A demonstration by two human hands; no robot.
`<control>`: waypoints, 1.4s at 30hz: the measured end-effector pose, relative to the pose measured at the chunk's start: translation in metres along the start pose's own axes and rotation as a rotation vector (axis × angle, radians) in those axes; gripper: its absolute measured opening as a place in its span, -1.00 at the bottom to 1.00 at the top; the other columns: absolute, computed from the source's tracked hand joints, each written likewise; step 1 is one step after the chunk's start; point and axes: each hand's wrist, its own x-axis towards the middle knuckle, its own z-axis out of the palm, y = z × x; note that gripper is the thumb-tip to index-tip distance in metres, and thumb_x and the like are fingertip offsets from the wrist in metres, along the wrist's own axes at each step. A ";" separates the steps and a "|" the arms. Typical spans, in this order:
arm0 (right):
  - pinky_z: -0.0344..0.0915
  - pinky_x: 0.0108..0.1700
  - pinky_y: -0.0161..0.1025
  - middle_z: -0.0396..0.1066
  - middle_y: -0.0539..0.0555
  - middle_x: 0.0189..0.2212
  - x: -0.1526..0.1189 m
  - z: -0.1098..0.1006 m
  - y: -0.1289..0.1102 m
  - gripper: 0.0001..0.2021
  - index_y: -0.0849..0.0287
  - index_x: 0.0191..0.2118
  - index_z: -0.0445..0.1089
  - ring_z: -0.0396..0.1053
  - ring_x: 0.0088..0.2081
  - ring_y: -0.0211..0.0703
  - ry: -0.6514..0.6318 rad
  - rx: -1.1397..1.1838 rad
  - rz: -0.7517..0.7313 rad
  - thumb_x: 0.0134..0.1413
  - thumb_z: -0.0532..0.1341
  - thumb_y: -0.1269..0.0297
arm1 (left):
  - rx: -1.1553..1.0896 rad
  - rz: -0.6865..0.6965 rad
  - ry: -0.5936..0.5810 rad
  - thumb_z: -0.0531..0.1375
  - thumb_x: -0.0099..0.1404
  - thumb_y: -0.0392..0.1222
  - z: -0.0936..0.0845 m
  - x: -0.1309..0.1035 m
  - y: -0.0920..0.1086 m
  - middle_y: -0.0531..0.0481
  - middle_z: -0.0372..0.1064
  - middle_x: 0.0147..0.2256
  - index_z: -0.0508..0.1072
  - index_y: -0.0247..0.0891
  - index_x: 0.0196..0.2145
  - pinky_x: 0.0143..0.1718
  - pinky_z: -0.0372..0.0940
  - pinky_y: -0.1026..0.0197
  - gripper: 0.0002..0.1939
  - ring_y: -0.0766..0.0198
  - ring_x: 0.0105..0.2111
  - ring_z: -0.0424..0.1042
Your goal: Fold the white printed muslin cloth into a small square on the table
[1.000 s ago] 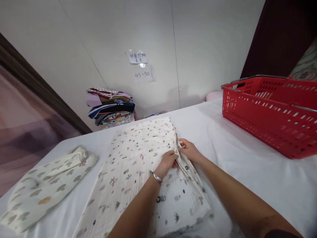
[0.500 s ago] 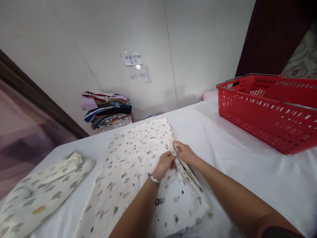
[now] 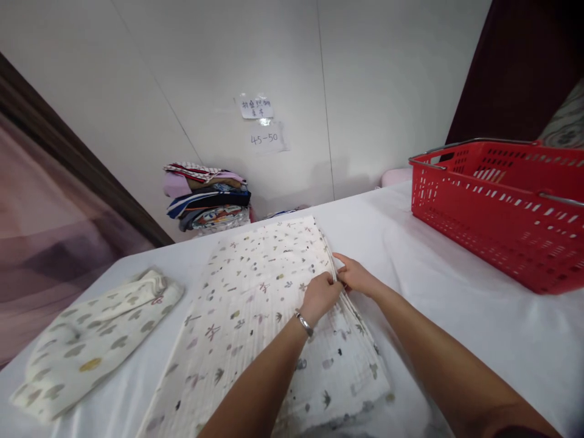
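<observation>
A cream muslin cloth [image 3: 255,304] with small printed plants and figures lies folded in layers on the white-covered table [image 3: 387,255]. At its right edge, my left hand [image 3: 322,296], wearing a silver bracelet [image 3: 304,323], is closed with thumb and fingers pinching the layers. My right hand [image 3: 357,275] is just to the right, its lower fingers curled on the same edge and its index finger stretched along it. Part of the fingertips of both hands is hidden by the cloth.
A second cream cloth [image 3: 100,334] with grey-green shapes lies bunched at the left. Several folded fabrics [image 3: 207,198] are stacked behind the table. A red plastic basket [image 3: 497,213] with metal handles stands at the right. Handwritten paper signs [image 3: 264,139] hang on the wall.
My left hand has slid right along the cloth, close beside my right hand. The cloth's right edge lies straighter and flatter. The view has shifted slightly left.
</observation>
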 end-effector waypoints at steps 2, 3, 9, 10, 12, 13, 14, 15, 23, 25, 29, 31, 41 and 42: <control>0.16 -0.61 -0.40 0.29 -0.10 -0.62 -0.002 -0.002 -0.002 -0.23 0.11 0.25 -0.06 0.20 -0.68 -0.33 -0.031 -0.022 0.003 -0.18 0.03 0.60 | 0.075 -0.002 -0.012 0.10 0.08 -0.07 0.000 -0.002 0.003 0.00 0.41 -0.48 0.34 -0.22 -0.48 -0.51 0.09 0.28 -0.83 0.22 -0.43 0.37; 0.18 -0.60 -0.39 0.30 -0.10 -0.62 -0.004 -0.003 -0.003 -0.22 0.10 0.26 -0.08 0.21 -0.67 -0.32 -0.051 -0.032 0.001 -0.17 0.03 0.60 | 0.087 -0.006 -0.019 0.09 0.09 -0.05 0.001 -0.003 0.005 -0.02 0.42 -0.45 0.34 -0.22 -0.45 -0.50 0.10 0.28 -0.81 0.20 -0.41 0.39; 0.25 -0.51 -0.38 0.38 -0.09 -0.54 -0.006 -0.008 -0.008 -0.21 0.05 0.28 -0.16 0.30 -0.59 -0.30 -0.114 -0.129 -0.032 -0.13 0.01 0.57 | 0.083 -0.049 -0.065 0.14 0.06 0.05 0.002 -0.002 0.004 -0.10 0.43 -0.45 0.32 -0.25 -0.39 -0.49 0.19 0.24 -0.70 0.12 -0.43 0.43; 0.25 -0.50 -0.39 0.40 -0.07 -0.49 -0.005 -0.009 -0.008 -0.25 0.05 0.27 -0.14 0.32 -0.57 -0.32 -0.079 -0.199 -0.039 -0.09 0.01 0.55 | 0.045 -0.069 -0.084 0.14 0.06 0.04 0.002 -0.001 0.002 -0.10 0.42 -0.48 0.32 -0.26 -0.40 -0.49 0.20 0.24 -0.71 0.13 -0.47 0.43; 0.24 -0.45 -0.38 0.43 -0.01 -0.40 -0.003 -0.009 -0.006 -0.37 0.11 0.24 -0.04 0.35 -0.52 -0.32 0.025 -0.356 -0.037 -0.01 0.00 0.49 | -0.047 -0.117 -0.129 0.12 0.08 -0.03 -0.001 0.000 0.000 -0.09 0.40 -0.53 0.31 -0.27 -0.42 -0.54 0.23 0.23 -0.76 0.15 -0.56 0.42; 0.24 -0.41 -0.37 0.44 0.03 -0.37 -0.001 -0.008 -0.004 -0.44 0.15 0.20 0.02 0.36 -0.48 -0.29 0.079 -0.425 -0.033 0.02 0.00 0.45 | -0.087 -0.138 -0.148 0.11 0.09 -0.07 -0.002 0.001 -0.002 -0.08 0.39 -0.55 0.31 -0.28 -0.42 -0.56 0.24 0.23 -0.80 0.17 -0.60 0.41; 0.23 -0.37 -0.34 0.43 0.08 -0.35 -0.001 -0.007 -0.002 -0.50 0.20 0.15 0.09 0.37 -0.42 -0.25 0.126 -0.479 -0.030 0.04 0.01 0.42 | -0.115 -0.155 -0.161 0.09 0.09 -0.11 -0.004 0.001 -0.004 -0.08 0.39 -0.55 0.30 -0.28 -0.42 -0.58 0.25 0.24 -0.83 0.19 -0.62 0.40; 0.22 -0.32 -0.31 0.42 0.12 -0.33 -0.001 -0.004 0.000 -0.56 0.24 0.10 0.16 0.37 -0.35 -0.19 0.163 -0.515 -0.032 0.04 0.03 0.40 | -0.133 -0.165 -0.167 0.08 0.09 -0.15 -0.007 0.002 -0.005 -0.08 0.39 -0.55 0.29 -0.29 -0.42 -0.60 0.25 0.26 -0.86 0.20 -0.62 0.41; 0.09 -0.24 -0.29 0.36 0.12 -0.25 -0.007 0.023 0.007 -0.76 0.14 -0.17 0.28 0.29 -0.21 -0.11 0.214 -0.553 -0.097 -0.04 0.12 0.38 | -0.176 -0.157 -0.156 0.06 0.07 -0.20 -0.010 0.002 -0.012 -0.03 0.39 -0.55 0.28 -0.28 -0.43 -0.63 0.26 0.32 -0.90 0.27 -0.62 0.40; 0.09 -0.24 -0.32 0.37 0.06 -0.30 -0.003 0.017 0.007 -0.72 0.12 -0.17 0.30 0.28 -0.23 -0.15 0.223 -0.484 -0.095 -0.09 0.12 0.43 | -0.171 -0.146 -0.157 0.07 0.07 -0.20 -0.008 0.001 -0.010 -0.02 0.38 -0.55 0.29 -0.28 -0.42 -0.63 0.26 0.33 -0.89 0.29 -0.63 0.39; 0.14 -0.35 -0.37 0.37 -0.02 -0.42 0.006 0.003 0.012 -0.53 0.16 -0.02 0.24 0.29 -0.40 -0.25 0.244 -0.264 -0.013 -0.15 0.12 0.50 | -0.138 -0.119 -0.142 0.06 0.06 -0.20 -0.005 -0.001 -0.009 -0.02 0.38 -0.57 0.30 -0.27 -0.44 -0.60 0.25 0.30 -0.89 0.27 -0.63 0.38; 0.15 -0.45 -0.39 0.39 -0.01 -0.40 0.008 0.001 0.015 -0.52 0.20 0.01 0.23 0.29 -0.48 -0.30 0.215 -0.130 0.043 -0.14 0.12 0.48 | -0.120 -0.098 -0.132 0.06 0.05 -0.21 -0.002 -0.002 -0.009 -0.01 0.37 -0.59 0.31 -0.27 -0.46 -0.55 0.25 0.28 -0.90 0.25 -0.60 0.39; 0.35 -0.33 -0.28 0.43 0.24 -0.16 0.025 0.003 0.012 -0.32 0.35 0.22 -0.09 0.43 -0.29 -0.19 0.131 0.288 0.138 -0.01 0.17 0.36 | -0.165 -0.020 -0.096 0.06 -0.02 -0.25 0.005 -0.001 -0.013 -0.01 0.34 -0.60 0.28 -0.24 -0.52 -0.48 0.26 0.25 -0.95 0.19 -0.51 0.41; 0.35 -0.32 -0.28 0.44 0.25 -0.19 0.032 0.003 0.010 -0.30 0.38 0.23 -0.11 0.43 -0.29 -0.18 0.138 0.292 0.144 -0.01 0.17 0.36 | -0.182 -0.018 -0.108 0.06 -0.02 -0.25 0.006 -0.001 -0.014 0.01 0.31 -0.62 0.28 -0.25 -0.52 -0.52 0.25 0.26 -0.95 0.21 -0.55 0.40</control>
